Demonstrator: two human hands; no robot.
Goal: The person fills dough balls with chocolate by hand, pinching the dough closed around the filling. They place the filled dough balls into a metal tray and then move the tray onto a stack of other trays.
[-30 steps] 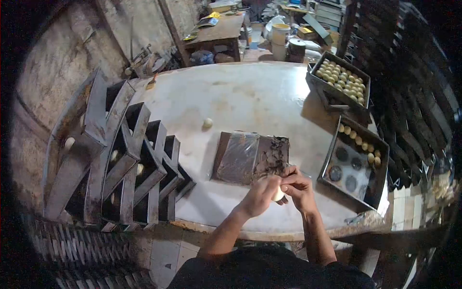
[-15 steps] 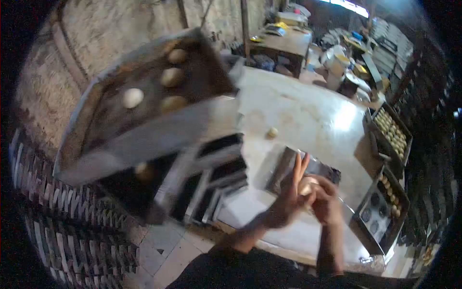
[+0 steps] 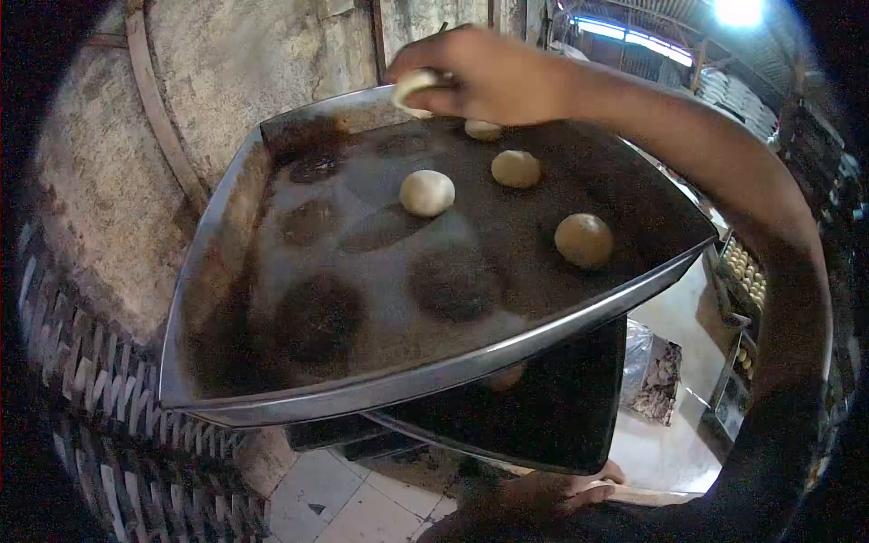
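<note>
A large dark baking tray (image 3: 299,299) is seen from close above, tilted so that its near rim fills the lower part of the view; greasy round marks are spread over its left and middle, where no dough lies. Three dough balls are set apart from one another toward the tray's far right part, spaced as if to keep them from touching: one (image 3: 426,192) near the middle, one (image 3: 516,167) further right, one (image 3: 584,239) close to the right edge, and a fourth (image 3: 482,129) is partly hidden at the far edge. The right hand (image 3: 489,72) is reached across from the right, arm stretched over the tray's right corner, its grip closed lightly round a pale dough piece (image 3: 412,89) held just above the far edge. The left hand (image 3: 561,489) is only partly seen below the tray; its grip cannot be told.
</note>
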